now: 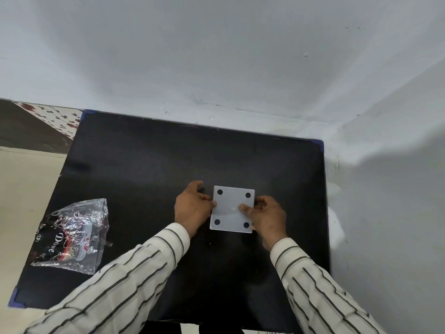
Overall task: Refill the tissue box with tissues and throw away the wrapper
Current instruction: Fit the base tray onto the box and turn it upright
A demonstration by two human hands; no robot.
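1. Tissue box [232, 209] upside down in the middle of the black table [144, 165]: white bottom plate up, four dark round feet at the corners.
2. Left hand [192, 208] on the left side of the box, thumb on the top edge, other fingers curled down the side. Grip closed on the box.
3. Right hand [267, 218] on the right side, thumb flat on the plate, fingers wrapped round the edge. Grip closed on the box too.
4. Empty, crinkly clear wrapper [72, 235] at the left edge of the table, well apart from the box. No tissues showing, so probably inside the box already.
5. Step in hand, as a guess: closing the bottom plate.
6. To do it well: line up all four edges first, then push down with both thumbs, one side after the other.
7. Box held still with the other fingers, so no sliding on the smooth table.
8. A check all round for gaps. Can't tell from here if the plate is fully shut.
9. Then the box turned right way up, and the wrapper into the bin.
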